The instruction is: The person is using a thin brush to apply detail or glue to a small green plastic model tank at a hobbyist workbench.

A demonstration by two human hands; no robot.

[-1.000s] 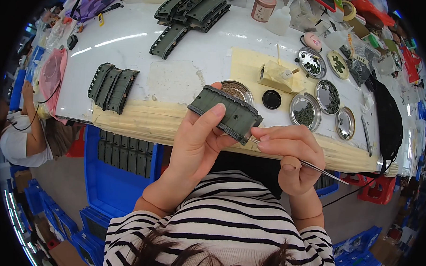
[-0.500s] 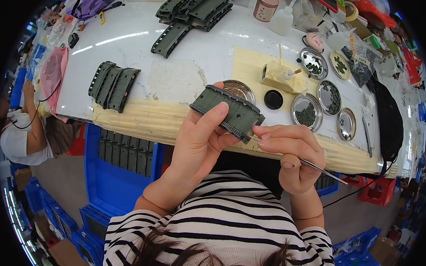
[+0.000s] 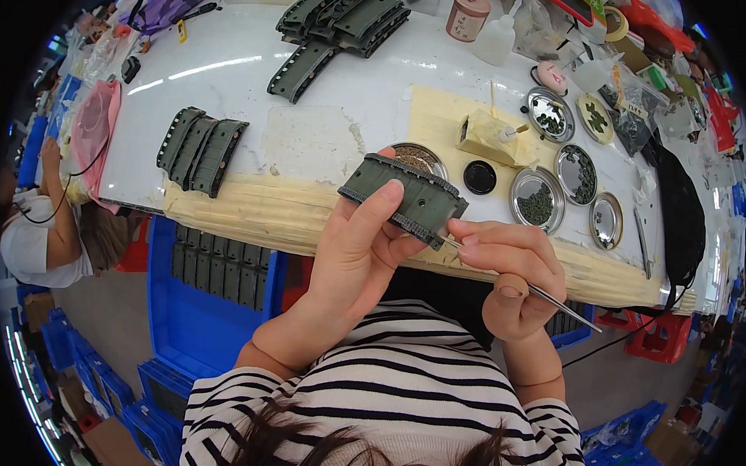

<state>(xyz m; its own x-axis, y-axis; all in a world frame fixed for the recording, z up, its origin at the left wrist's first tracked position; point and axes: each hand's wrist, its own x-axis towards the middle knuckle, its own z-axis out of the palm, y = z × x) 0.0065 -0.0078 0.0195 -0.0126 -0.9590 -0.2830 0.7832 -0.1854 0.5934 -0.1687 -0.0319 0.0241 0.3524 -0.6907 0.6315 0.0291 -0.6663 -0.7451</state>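
Observation:
My left hand [image 3: 358, 241] holds a dark green ridged part [image 3: 407, 193] over the table's front edge, the thumb lying across its face. The part is oblong, with toothed strips along both long sides and a small dark hole near its right end. My right hand [image 3: 515, 275] pinches slim metal tweezers [image 3: 558, 303], whose tip reaches the part's lower right corner. What the tip touches there is too small to make out. Just behind the part stands a round metal dish of brown bits [image 3: 417, 156], partly hidden by it.
Similar green parts [image 3: 202, 153] lie at the left, with a larger stack [image 3: 339, 35] at the back. On the right are dishes of small green pieces [image 3: 537, 199], a yellow block with a bottle [image 3: 490, 137] and a black cap [image 3: 479, 177]. A blue crate [image 3: 185, 325] holds more parts below.
Both hands still hold the part and the tweezers in nearly the same pose. The part has shifted slightly right in view, and the right hand has drawn in slightly left.

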